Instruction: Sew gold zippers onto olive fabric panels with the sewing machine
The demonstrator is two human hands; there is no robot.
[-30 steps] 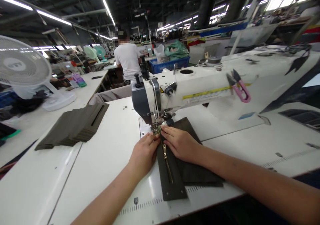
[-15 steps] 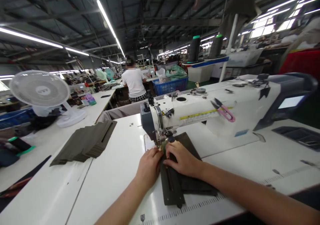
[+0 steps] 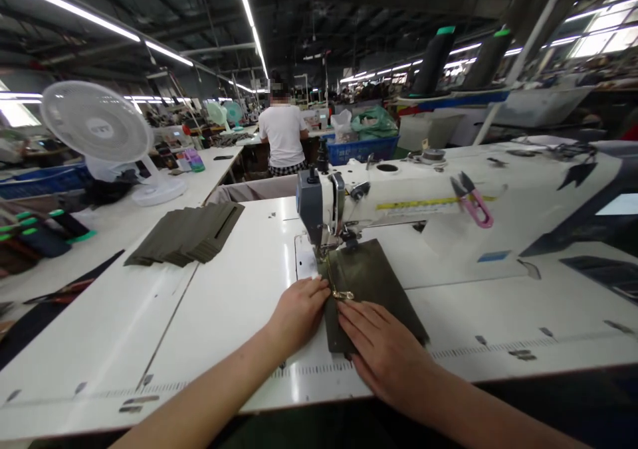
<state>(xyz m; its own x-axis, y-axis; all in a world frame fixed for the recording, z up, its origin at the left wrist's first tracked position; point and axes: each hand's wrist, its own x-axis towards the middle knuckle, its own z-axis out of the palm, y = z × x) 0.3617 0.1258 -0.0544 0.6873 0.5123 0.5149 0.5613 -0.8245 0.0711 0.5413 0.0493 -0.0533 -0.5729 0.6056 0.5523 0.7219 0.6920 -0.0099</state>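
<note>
An olive fabric piece [image 3: 371, 283] with a gold zipper [image 3: 341, 294] lies under the presser foot of a white sewing machine [image 3: 399, 196]. My left hand [image 3: 298, 309] rests on the table at the fabric's left edge, fingers loosely curled against it next to the zipper pull. My right hand [image 3: 389, 349] lies flat on the fabric's near end, fingers stretched out and pressing it down. Neither hand grips anything.
A stack of olive fabric pieces [image 3: 192, 233] sits at the left of the white table [image 3: 224, 316]. Pink thread snips [image 3: 473, 200] lie on the machine arm. A white fan [image 3: 100, 133] stands at the left. A person in a white shirt [image 3: 282, 137] works ahead, near a blue basket [image 3: 361, 149].
The fabric has fed away through the machine, so less of it lies near me. Both hands have drawn back from the presser foot towards the fabric's near end.
</note>
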